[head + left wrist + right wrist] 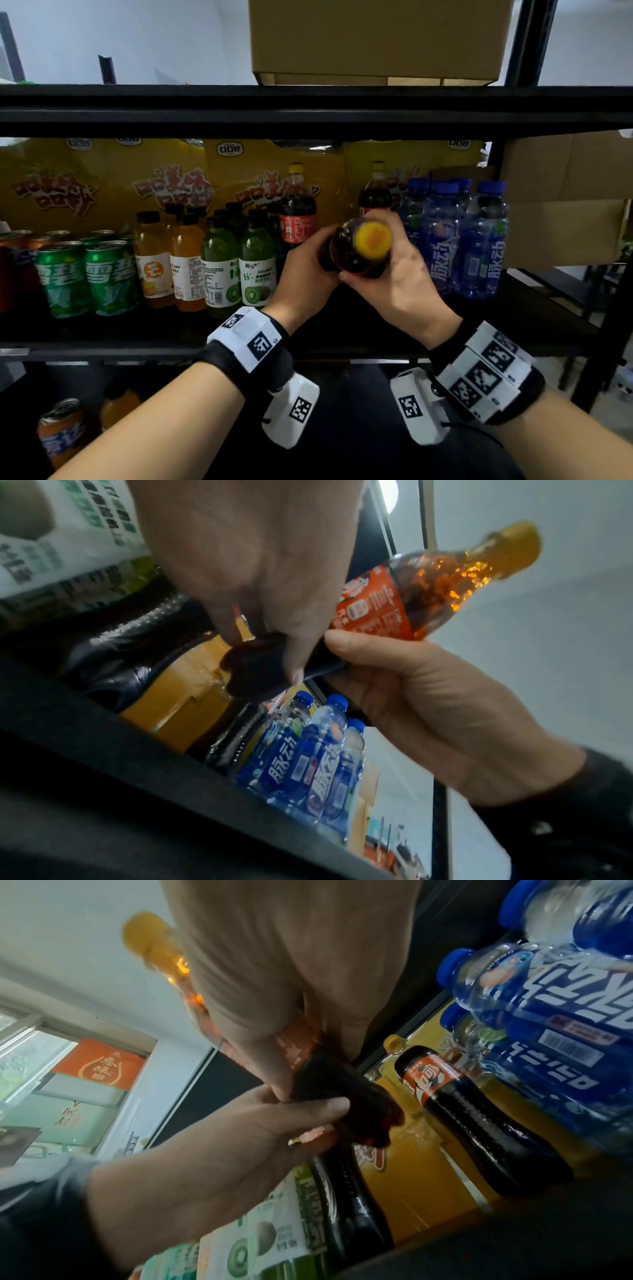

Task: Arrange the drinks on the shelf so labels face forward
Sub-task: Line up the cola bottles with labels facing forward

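A cola bottle (356, 248) with a yellow cap and an orange-red label (373, 610) is lifted off the shelf and tilted, cap towards me. My left hand (310, 262) grips its lower body from the left, fingers curled round the dark base (342, 1096). My right hand (388, 272) wraps the labelled middle from the right; its thumb (342, 639) lies on the bottle. Two more colas stand behind, one (298, 209) showing small print and one (375, 195) partly hidden by my right hand.
Blue-capped bottles (479, 240) stand close on the right. On the left are kiwi bottles (257, 263), orange juice bottles (186, 260) and green cans (109, 277). Yellow snack bags (102, 185) fill the back. The black shelf edge (102, 349) runs below; a cardboard box (376, 41) sits above.
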